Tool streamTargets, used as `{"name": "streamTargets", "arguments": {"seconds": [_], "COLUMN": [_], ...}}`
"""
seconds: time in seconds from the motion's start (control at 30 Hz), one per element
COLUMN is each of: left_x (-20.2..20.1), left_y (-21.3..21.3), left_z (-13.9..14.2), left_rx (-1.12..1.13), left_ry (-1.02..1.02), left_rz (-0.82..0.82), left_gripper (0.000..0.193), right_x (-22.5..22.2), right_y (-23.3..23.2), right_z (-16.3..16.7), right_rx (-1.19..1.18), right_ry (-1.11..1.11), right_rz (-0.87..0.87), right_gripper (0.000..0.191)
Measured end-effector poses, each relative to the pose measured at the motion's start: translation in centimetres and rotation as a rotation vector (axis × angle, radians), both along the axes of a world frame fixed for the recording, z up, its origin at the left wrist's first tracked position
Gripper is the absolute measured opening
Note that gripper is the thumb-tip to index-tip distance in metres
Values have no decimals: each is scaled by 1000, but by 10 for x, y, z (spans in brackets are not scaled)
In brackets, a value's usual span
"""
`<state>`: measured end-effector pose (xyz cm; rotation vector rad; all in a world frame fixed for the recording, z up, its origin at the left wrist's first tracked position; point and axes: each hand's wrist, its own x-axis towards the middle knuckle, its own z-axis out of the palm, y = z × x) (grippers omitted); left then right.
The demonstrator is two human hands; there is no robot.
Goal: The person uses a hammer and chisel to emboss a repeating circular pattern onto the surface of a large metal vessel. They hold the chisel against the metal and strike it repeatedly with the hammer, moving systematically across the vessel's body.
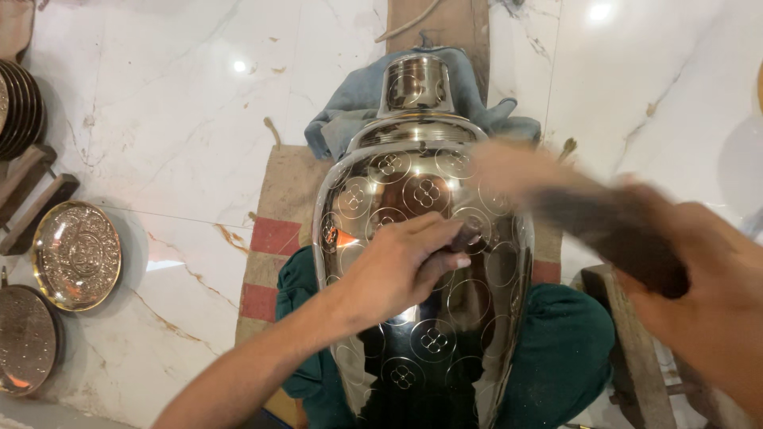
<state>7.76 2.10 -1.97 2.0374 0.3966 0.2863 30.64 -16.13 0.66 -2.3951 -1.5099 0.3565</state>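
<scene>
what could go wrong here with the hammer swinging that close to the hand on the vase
1. The left hand pins a small punch against the metal vase, fingers right beside it. The mallet in the right hand is motion-blurred; a slightly off strike could hit those fingers.
2. The vase lies on its side across the lap, neck on a blue cloth. Its round, polished body could roll or let the punch skid, possibly marring the engraved circles.
</scene>
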Motion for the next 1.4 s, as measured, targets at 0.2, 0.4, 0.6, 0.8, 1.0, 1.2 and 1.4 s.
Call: {"name": "streamTargets", "arguments": {"seconds": [0.2,0.4,0.6,0.8,1.0,1.2,1.4], "left_x": [13,30,44,44,34,40,38], "left_y": [21,32,32,36,48,55,56], "left_z": [-3,-7,-7,0,-12,-18,-21], "left_rx": [82,68,56,-14,8,4,1], "left_ry": [-100,-36,31,205,21,25,-50], "left_rz": [-288,-554,-750,-632,-518,-650,-653], "left_gripper": [33,34,35,43,48,49,42], "right_x": [-27,-65,-100,-94,-81,-67,-48], "right_y": [-48,-79,-100,-123,-104,-100,-85], "right_z": [-41,-90,-110,-130,-128,-98,-78], "right_rx": [71,348,471,175,-32,105,80], "right_ry": [224,253,334,103,40,199,27], "right_rz": [-384,-491,-749,-652,-432,-786,-516], "right_gripper": [76,56,70,86,96,75,67]}}
